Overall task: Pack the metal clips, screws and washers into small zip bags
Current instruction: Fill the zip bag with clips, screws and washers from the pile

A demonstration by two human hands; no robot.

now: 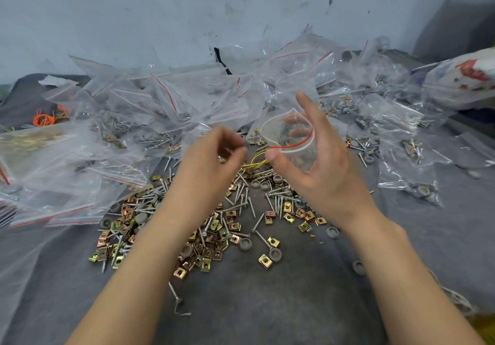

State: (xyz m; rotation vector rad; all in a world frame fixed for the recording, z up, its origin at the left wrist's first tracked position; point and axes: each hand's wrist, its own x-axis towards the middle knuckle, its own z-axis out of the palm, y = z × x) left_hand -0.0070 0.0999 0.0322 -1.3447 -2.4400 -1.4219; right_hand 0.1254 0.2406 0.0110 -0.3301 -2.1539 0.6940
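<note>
The right hand (pixel 316 162) holds 1 small zip bag (pixel 292 141) by its mouth, thumb on the near lip and fingers behind the far lip, so the opening with its red stripe gapes toward the left hand (pixel 214 157). The left hand is bunched, fingertips pinched together on something small and grey; motion blur keeps me from telling just what it is. The 2 hands sit close but not touching, the left just short of the bag's mouth.

Below and between the wrists, loose on the grey worktop (pixel 267 304), lie the metal clips (pixel 203 253), the screws (pixel 241 200) and the round grey washers (pixel 332 232), mixed in 1 spread. Beyond the hands is a heap of filled bags (pixel 166 98).

The bag film looks thin, limp and slick, so it likely collapses unless both lips are held apart. The hardware is small, hard and dense; screws have sharp points that could pierce the film, and the clips probably snag each other. Fingertip pinches suit them best.
</note>
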